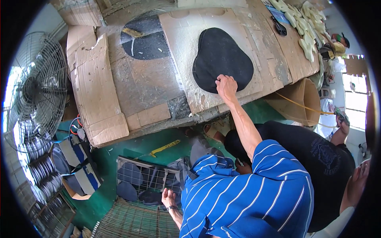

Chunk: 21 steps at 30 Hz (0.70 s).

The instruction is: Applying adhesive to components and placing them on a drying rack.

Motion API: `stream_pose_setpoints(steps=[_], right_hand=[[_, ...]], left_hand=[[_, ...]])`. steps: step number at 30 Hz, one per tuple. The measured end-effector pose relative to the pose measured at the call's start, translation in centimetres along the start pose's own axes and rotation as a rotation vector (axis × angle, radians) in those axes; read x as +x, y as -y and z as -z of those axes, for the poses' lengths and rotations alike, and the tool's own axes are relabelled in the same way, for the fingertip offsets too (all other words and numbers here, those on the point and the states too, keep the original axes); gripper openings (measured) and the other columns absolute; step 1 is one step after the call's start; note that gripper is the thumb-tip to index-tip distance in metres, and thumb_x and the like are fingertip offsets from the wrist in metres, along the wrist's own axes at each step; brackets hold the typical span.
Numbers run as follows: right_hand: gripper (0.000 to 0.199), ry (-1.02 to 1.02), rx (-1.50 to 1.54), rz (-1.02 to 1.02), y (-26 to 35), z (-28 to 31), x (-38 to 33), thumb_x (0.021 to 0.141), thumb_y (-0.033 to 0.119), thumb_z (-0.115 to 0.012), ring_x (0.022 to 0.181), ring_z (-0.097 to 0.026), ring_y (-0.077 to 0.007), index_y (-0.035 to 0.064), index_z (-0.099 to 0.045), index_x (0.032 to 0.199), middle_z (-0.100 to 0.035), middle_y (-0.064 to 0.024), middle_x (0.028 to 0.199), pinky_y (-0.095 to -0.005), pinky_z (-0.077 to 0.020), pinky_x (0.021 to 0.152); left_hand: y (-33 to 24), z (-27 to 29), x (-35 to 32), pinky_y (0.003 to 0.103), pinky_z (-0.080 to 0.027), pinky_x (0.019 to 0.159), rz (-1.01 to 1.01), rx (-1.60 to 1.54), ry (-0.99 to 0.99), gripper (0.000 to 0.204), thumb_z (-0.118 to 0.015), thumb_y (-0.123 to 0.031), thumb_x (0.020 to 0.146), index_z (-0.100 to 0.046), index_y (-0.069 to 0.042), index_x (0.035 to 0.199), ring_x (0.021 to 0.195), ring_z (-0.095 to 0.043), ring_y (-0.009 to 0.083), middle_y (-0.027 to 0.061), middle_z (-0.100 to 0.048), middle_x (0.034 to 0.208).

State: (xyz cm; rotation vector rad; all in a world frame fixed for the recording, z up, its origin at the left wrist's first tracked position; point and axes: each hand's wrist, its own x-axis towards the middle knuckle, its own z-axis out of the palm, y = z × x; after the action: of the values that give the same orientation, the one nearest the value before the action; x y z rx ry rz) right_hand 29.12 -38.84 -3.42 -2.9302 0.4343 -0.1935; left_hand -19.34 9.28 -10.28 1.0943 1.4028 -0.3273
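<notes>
A black, rounded-triangular pad [224,55] lies on a cardboard sheet [186,31] dusted with pale residue, on top of the worktable. At the pad's near edge is my right hand [227,88], fingers bent and closed on its surface by the rim. My left hand [168,198] hangs low beside my body, its fingers curled and nothing visible in them. Below and beside that hand is a wire rack [149,176] with several dark round pads [130,173] in it.
A wire-caged fan [35,85] stands at the left, above stacked pale discs [35,170]. Cream pieces [305,35] and a black tool [279,26] lie at the table's far right. A person in black [293,158] is close on my right, near a cardboard tube [299,101].
</notes>
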Motion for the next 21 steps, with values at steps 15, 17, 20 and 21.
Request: stream_pose_setpoints(steps=[15, 17, 20, 21], right_hand=[[0.023, 0.409, -0.417, 0.616, 21.7, 11.0, 11.8, 0.069, 0.008, -0.065, 0.091, -0.074, -0.0411, 0.0024, -0.076, 0.087, -0.075, -0.0227, 0.092, -0.0481, -0.0584, 0.072], [0.022, 0.419, -0.374, 0.744, 26.3, 13.5, 8.5, 0.069, 0.014, -0.066, 0.089, -0.073, -0.0431, 0.0025, -0.075, 0.086, -0.074, -0.0244, 0.089, -0.0488, -0.0582, 0.071], [0.022, 0.346, -0.391, 0.823, 31.8, 15.9, 2.8, 0.071, 0.016, -0.067, 0.086, -0.073, -0.0429, 0.003, -0.076, 0.086, -0.073, -0.0244, 0.086, -0.0493, -0.0585, 0.075], [0.022, 0.352, -0.4, 0.854, 33.2, 16.6, 0.8, 0.071, 0.016, -0.067, 0.086, -0.073, -0.0429, 0.003, -0.076, 0.086, -0.073, -0.0244, 0.086, -0.0493, -0.0585, 0.075]], left_hand=[[-19.9, -18.9, -5.8, 0.04, -0.057, 0.1, -0.448, -0.318, 0.81, 0.042, -0.062, -0.018, 0.104, -0.058, 0.003, 0.14, 0.116, -0.068, 0.0262, 0.0171, -0.069, 0.126], [-21.4, -21.4, -8.1, 0.04, -0.056, 0.1, -0.378, -0.369, 0.963, 0.043, -0.061, -0.021, 0.105, -0.057, 0.003, 0.141, 0.115, -0.067, 0.026, 0.0163, -0.068, 0.127], [-22.4, -23.5, -10.0, 0.039, -0.056, 0.1, -0.316, -0.393, 1.062, 0.048, -0.061, -0.03, 0.105, -0.057, 0.003, 0.139, 0.114, -0.067, 0.0234, 0.0147, -0.068, 0.126], [-22.5, -23.5, -10.3, 0.039, -0.057, 0.1, -0.284, -0.483, 1.111, 0.051, -0.062, -0.035, 0.104, -0.057, 0.003, 0.139, 0.113, -0.068, 0.023, 0.0143, -0.068, 0.125]])
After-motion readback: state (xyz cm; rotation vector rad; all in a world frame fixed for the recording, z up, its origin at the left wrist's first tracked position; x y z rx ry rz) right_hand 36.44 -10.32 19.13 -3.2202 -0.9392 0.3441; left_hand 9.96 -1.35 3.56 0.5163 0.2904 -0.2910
